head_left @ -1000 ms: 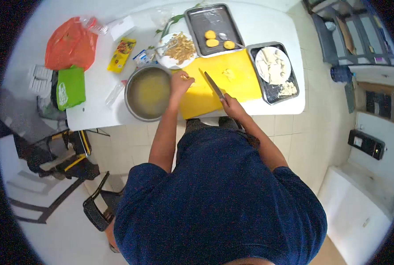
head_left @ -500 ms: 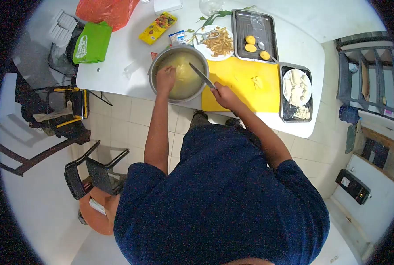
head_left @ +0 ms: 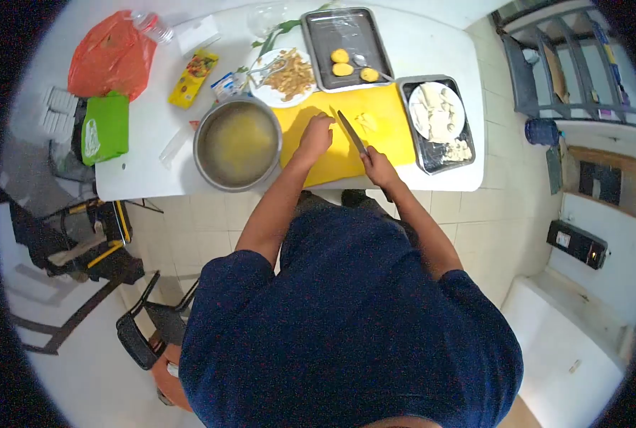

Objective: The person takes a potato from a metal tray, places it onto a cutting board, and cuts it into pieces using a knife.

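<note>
My right hand (head_left: 379, 170) is wrapped round the handle of a knife (head_left: 352, 133), its blade slanting up and left over the yellow cutting board (head_left: 354, 160). Left of the blade, my left hand (head_left: 318, 134) hovers or rests over the board with fingers drawn together; what they hold, if anything, is hidden. A few cut pale-yellow pieces (head_left: 366, 122), possibly potato, lie on the board right of the knife tip. To the left stands a large metal pot (head_left: 200, 146) with cloudy liquid and yellowish contents.
Behind the board are a plate of brown peelings (head_left: 291, 75) and a dark tray (head_left: 346, 34) with yellow halves and a spoon. A second tray (head_left: 433, 158) at right bears a white plate of pale pieces. Green (head_left: 107, 128) and red bags (head_left: 114, 60) sit far left.
My left hand has come out of the pot and over to the cutting board. The knife has moved right, from the pot's rim to above the board. The view has shifted too.
</note>
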Available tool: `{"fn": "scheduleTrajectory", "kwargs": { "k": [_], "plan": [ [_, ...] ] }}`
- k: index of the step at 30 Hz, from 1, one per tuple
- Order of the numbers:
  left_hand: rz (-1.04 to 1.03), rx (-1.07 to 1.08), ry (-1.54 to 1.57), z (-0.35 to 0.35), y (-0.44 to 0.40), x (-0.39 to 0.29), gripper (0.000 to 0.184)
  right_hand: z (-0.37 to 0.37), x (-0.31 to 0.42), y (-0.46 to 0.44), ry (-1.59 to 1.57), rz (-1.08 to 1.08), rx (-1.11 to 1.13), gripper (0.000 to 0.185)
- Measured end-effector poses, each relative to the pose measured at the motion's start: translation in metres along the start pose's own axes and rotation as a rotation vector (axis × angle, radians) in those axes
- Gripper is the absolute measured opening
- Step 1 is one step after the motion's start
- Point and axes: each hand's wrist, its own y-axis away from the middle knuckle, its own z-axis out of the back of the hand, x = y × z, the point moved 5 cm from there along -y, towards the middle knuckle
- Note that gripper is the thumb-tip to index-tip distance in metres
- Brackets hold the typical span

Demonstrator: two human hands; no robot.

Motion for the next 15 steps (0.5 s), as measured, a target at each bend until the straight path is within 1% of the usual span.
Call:
{"fn": "scheduleTrajectory", "kwargs": {
  "k": [3, 6, 7, 10, 13, 15],
  "plan": [
    [0.004, -0.026, -0.017, -0.021, -0.012, 0.002, 0.024, 0.009, -0.022, 0.015, -0.025, -0.034, -0.037, 0.028],
    [0.184, 0.116, -0.073, -0.033, -0.018, 0.017, 0.021, 0.013, -0.038, 0.028, -0.038, -0.069, -0.039, 0.028],
    [0.207, 0.126, -0.085, -0.036, -0.018, 0.022, 0.02, 0.013, -0.042, 0.03, -0.043, -0.074, -0.041, 0.028],
    [0.164, 0.183, -0.121, -0.042, -0.02, 0.032, 0.017, 0.014, -0.043, 0.035, -0.064, -0.074, -0.03, 0.026],
    [0.21, 0.12, -0.059, -0.036, -0.015, 0.035, 0.015, 0.01, -0.036, 0.03, -0.057, -0.049, 0.015, 0.025],
    [0.233, -0.014, 0.157, -0.016, -0.006, 0.03, 0.015, 0.006, -0.027, 0.025, -0.055, -0.031, 0.046, 0.025]
  ]
}}
